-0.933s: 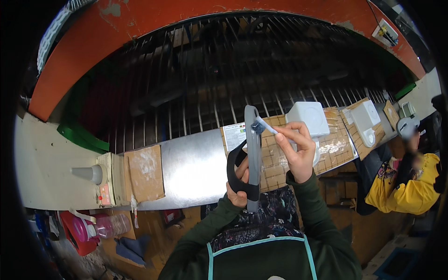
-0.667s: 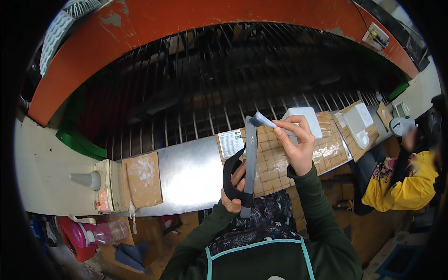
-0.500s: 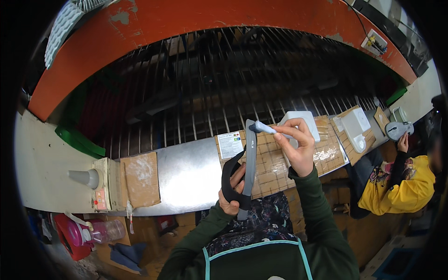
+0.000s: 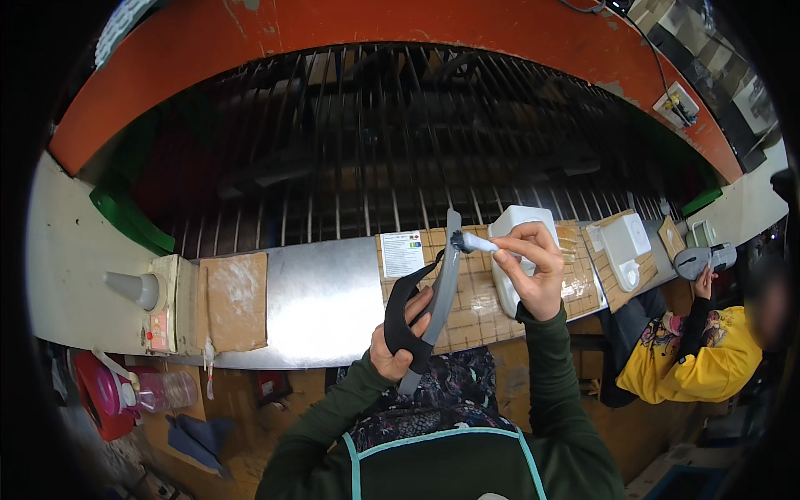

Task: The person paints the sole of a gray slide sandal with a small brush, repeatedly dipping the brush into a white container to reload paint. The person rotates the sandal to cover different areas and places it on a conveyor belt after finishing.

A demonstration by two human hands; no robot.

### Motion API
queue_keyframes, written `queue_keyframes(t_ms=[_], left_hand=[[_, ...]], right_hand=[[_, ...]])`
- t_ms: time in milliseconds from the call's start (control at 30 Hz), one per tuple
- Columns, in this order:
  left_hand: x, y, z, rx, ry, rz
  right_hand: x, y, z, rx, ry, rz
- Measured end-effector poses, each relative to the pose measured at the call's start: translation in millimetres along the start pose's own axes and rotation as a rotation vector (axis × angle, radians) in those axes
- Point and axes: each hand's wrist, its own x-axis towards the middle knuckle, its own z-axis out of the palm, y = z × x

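My left hand is closed around a slide sandal, with fingers inside its wide black strap. The sandal's grey sole stands on edge, its upper end leaning slightly right. Between thumb and fingers, my right hand pinches a small brush with a whitish handle. Its dark bristles touch the sole near the upper end. Just behind my right hand is a white plastic container, partly covered by the hand.
Beyond the metal bench runs a rack of metal bars under an orange beam. Cardboard lies at left, beside a grey cone. At right, a co-worker in yellow holds a grey shoe near another white container.
The brush has moved a little down the sole from its upper end. The sandal now tilts more to the right. The whole view has shifted slightly.
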Motion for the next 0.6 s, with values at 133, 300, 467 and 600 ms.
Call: queue_keyframes(t_ms=[133, 300, 467, 600], left_hand=[[2, 4, 0, 0.019, 0.014, -0.023], [7, 11, 1, 0.029, 0.024, -0.059], [12, 20, 1, 0.028, 0.034, -0.106], [15, 26, 2, -0.004, 0.057, -0.146]], right_hand=[[-4, 5, -1, -0.016, 0.005, -0.024], [-5, 11, -1, -0.071, 0.009, -0.073], [-7, 13, 1, -0.116, 0.054, -0.066], [-8, 14, 1, -0.129, 0.047, -0.077]])
